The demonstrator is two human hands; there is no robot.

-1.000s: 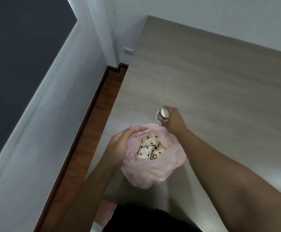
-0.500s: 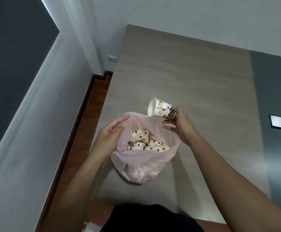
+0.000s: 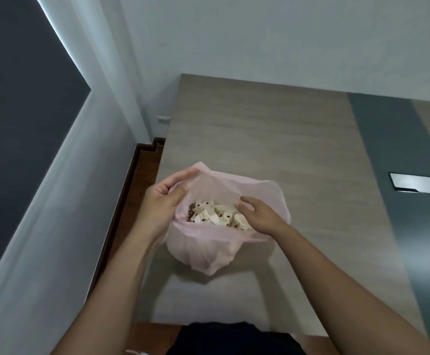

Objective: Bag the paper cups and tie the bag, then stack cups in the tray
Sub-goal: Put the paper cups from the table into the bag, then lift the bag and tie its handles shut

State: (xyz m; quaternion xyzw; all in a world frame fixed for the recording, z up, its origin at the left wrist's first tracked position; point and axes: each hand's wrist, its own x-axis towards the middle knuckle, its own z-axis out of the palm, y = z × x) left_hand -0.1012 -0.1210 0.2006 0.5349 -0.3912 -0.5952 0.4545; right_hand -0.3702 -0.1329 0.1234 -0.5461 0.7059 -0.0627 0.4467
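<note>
The left hand (image 3: 163, 201) has its fingers and thumb curled on the far left edge of the bag (image 3: 208, 248). It pinches the thin plastic and holds the mouth up and open.

The right hand (image 3: 260, 215) is over the right side of the mouth. Its fingers are loose and a bit bent, and it holds nothing. The fingertips (image 3: 242, 202) point down at the cups (image 3: 217, 216). I cannot tell if they touch a cup or the bag's inside wall.

The bag is pink and see-through. It sits on the table (image 3: 272, 139), near the left edge and close to the person. The cups lie in a jumble at the bottom of it. They are white with brown spots.

The bag looks very soft and floppy. It will not stand open by itself, so one hand has to keep the rim up. It looks thin and may rip if pulled hard. The best place to take it is the rim, one hand on each side. To tie it, I think both hands should gather the top together above the cups and twist.

The cups look light and easy to squash, so no hard pushing down. The full bag should be light too.

A flat shiny thing (image 3: 417, 183) lies far to the right on a gray strip. No tray is in view.
</note>
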